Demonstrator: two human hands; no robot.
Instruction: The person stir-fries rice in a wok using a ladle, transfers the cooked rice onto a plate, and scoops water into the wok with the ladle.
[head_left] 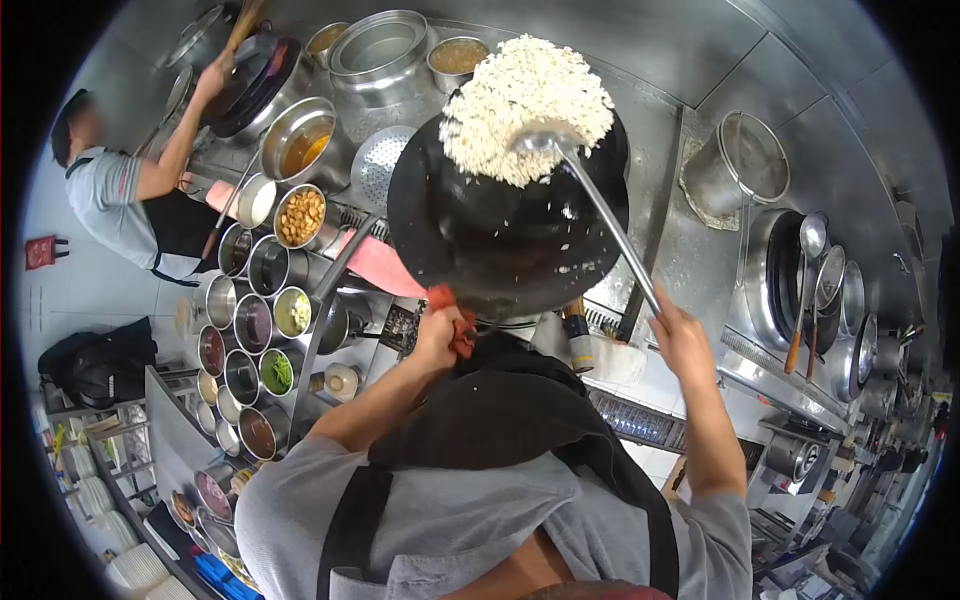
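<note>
A mass of pale fried rice (pixel 540 95) rises over the far side of a black wok (pixel 490 235), with a few grains stuck to the bare near wall. My left hand (pixel 437 335) is closed on the wok's near-left edge through a red cloth (pixel 462 325). In my right hand (pixel 680 335) is the long handle of a steel wok ladle (pixel 610 215). Its bowl rests against the near side of the rice, partly covered by it.
Left of the wok stand several steel seasoning pots (pixel 270 265), some holding greens or fried pieces, and a pot of oil (pixel 305 150). A perforated skimmer (pixel 383 168) lies beside them. A strainer pot (pixel 750 155) stands right. Another person (pixel 130 200) works far left.
</note>
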